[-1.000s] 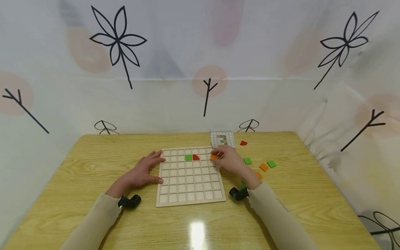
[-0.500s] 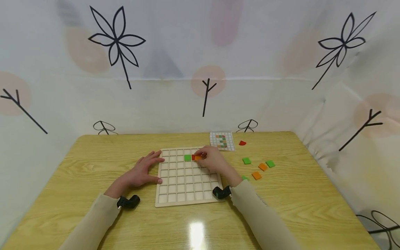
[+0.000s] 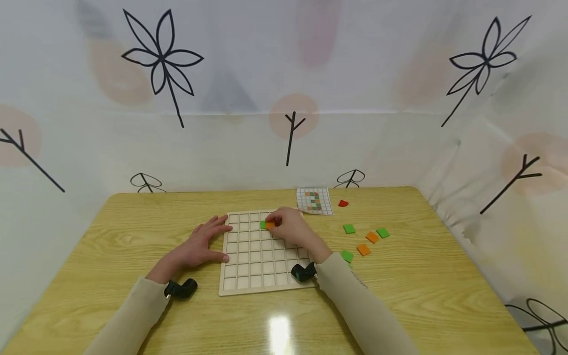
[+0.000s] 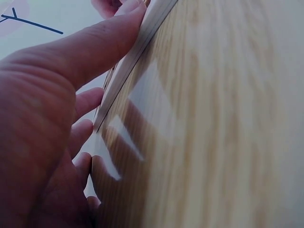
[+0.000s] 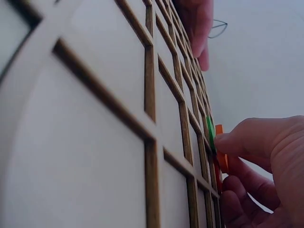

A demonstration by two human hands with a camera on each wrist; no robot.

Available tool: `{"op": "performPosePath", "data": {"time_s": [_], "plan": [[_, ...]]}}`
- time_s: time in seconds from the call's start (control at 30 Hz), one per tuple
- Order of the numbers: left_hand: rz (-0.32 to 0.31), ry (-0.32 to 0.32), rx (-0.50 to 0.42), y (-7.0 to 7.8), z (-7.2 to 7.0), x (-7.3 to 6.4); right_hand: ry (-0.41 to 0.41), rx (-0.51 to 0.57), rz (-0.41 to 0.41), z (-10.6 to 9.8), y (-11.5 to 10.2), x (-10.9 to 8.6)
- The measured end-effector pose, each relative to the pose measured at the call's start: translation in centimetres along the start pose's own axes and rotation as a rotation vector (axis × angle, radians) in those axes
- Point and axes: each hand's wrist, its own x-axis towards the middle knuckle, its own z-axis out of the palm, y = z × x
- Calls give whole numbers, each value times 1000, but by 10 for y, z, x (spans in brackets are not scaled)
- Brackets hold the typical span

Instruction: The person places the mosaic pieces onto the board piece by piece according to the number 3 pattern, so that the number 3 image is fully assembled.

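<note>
A pale wooden grid board (image 3: 256, 268) lies on the table. My left hand (image 3: 197, 248) rests at its left edge, fingers spread and thumb tip on the rim. Between thumb and fingers my right hand (image 3: 293, 229) pinches an orange square tile (image 3: 270, 225), close over the board's upper rows. That tile partly covers a green square tile (image 3: 263, 225) set in a cell. In the right wrist view the orange tile (image 5: 221, 161) stands off the grid beside the green tile (image 5: 210, 128); a red tile (image 5: 217, 175) sits just below, hidden by the hand in the head view.
A printed pattern card (image 3: 315, 201) lies behind the board's right corner. Right of the board are loose green tiles (image 3: 349, 229), orange tiles (image 3: 363, 250) and a red quarter-round tile (image 3: 343, 203). A patterned cloth (image 3: 248, 148) hangs behind the table.
My right hand has carried the orange tile leftward from the board's right edge, across the red tile, to the green one. My left hand has stayed at the left edge.
</note>
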Motion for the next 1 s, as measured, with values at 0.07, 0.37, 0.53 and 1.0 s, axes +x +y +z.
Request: {"op": "performPosePath", "data": {"time_s": [0.07,0.37,0.53,1.0], "plan": [[1,-1,1,0,0,0,-9,8,0,1,-3,2],[11,6,23,0,1,1,-39,-6,-45,13,-12,11],[13,7,18,-1,1,0,-33,46,29,21,-9,14],[6,6,10,-2,2,0,19,121,73,28,-9,15]]}}
